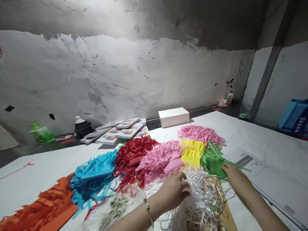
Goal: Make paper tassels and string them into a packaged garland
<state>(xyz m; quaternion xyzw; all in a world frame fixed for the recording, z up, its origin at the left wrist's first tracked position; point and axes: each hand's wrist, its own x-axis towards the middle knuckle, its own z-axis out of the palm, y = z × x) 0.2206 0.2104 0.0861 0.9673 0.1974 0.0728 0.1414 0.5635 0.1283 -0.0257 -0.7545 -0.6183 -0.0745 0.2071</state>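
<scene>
My left hand (175, 190), with a metal bangle at its wrist, is held over a tangle of shiny white string (202, 199). Its fingers are curled, and what they hold, if anything, is hidden. With my right hand (233, 175) I grip the near edge of a green fringed paper tassel (214, 162). A yellow fringed paper (192, 152) lies beside the green one. To its left is a heap of pink fringed paper (163, 157), close beyond my left hand. A clear plastic bag (120, 205) lies left of my left forearm.
Red (134, 154), blue (96, 170) and orange fringed papers (43, 205) stretch leftward along the white table (240, 134). More pink fringe (201, 133) lies behind. Printed flat packs (125, 128) and a white box (173, 117) stand near the wall. A blue bag (292, 117) is at far right.
</scene>
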